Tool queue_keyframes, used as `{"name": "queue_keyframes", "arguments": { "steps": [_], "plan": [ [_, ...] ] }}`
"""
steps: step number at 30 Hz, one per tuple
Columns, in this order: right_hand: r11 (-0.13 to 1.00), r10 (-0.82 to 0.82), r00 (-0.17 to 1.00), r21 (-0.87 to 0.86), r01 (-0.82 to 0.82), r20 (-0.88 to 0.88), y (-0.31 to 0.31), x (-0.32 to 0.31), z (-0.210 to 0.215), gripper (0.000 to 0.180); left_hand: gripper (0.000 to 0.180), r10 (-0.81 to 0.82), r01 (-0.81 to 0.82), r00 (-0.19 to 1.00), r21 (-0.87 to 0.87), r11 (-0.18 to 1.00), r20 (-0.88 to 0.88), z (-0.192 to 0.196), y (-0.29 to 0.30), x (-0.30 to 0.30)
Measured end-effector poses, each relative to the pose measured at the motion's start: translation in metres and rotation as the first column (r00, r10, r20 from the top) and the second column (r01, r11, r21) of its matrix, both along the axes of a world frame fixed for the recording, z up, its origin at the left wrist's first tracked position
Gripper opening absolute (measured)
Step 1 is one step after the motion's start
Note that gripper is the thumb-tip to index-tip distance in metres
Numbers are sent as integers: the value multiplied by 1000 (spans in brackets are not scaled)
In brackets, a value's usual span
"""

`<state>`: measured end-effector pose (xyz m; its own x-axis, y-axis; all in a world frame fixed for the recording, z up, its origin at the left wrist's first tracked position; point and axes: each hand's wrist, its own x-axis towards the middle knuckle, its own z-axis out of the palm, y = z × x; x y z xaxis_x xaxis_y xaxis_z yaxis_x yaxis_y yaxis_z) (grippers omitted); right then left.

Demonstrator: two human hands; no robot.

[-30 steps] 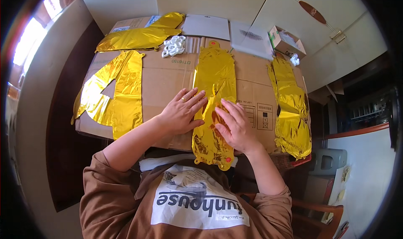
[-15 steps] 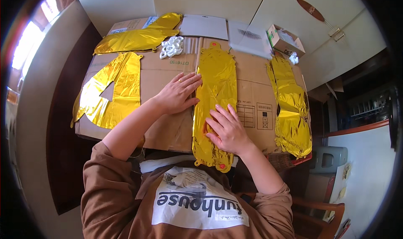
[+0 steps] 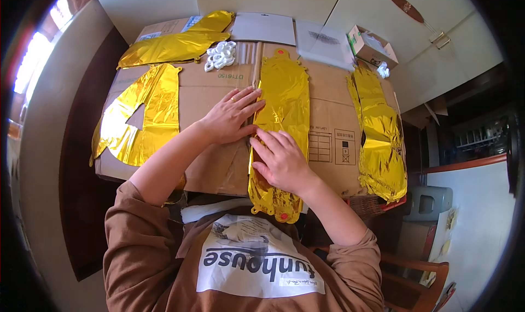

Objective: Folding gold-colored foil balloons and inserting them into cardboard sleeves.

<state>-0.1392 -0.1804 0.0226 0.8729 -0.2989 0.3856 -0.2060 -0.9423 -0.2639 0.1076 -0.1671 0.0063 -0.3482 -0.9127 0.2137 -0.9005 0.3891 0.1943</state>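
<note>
A long gold foil balloon [image 3: 285, 87] lies flat along the middle of the cardboard [image 3: 213, 172], its near end extending past the edge. The left hand [image 3: 232, 116] rests at its left margin, fingers outstretched and open; the right hand [image 3: 281, 159] lies palm down across its nearer half, fingers open and slightly bent, their tips just beside the left thumb. Left: a gold piece with a triangular hole [image 3: 165, 101], and beyond it an angled gold piece [image 3: 169, 48] near white rings [image 3: 220, 56]. Right: a wrinkled gold piece [image 3: 378, 142]. Far edge: a white board [image 3: 263, 27] and an open box [image 3: 372, 46].
</note>
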Motion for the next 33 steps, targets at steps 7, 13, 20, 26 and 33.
{"name": "queue_keyframes", "arguments": {
  "steps": [7, 13, 20, 26, 33],
  "plan": [
    [999, -29, 994, -48, 24, -102, 5, 0, -6, 49, 72, 43, -44, 997, 17, 999, 58, 3, 0, -2],
    [998, -40, 989, -53, 33, -142, 10, -3, -9, 51, 76, 50, -51, 996, 2, 999, 77, 10, -4, 2],
    [998, -10, 990, -64, 1, -137, 11, -4, -10, 46, 70, 22, -15, 994, -68, 998, 106, 7, -20, 8],
    [998, 45, 986, -41, -52, -159, 17, -12, -1, 43, 68, 1, 7, 995, -80, 997, 98, 8, -23, 10],
    [989, 142, 968, -1, -145, -205, 39, -30, 2, 49, 68, -3, 7, 998, -70, 998, 56, 6, -23, 12]
  ]
}}
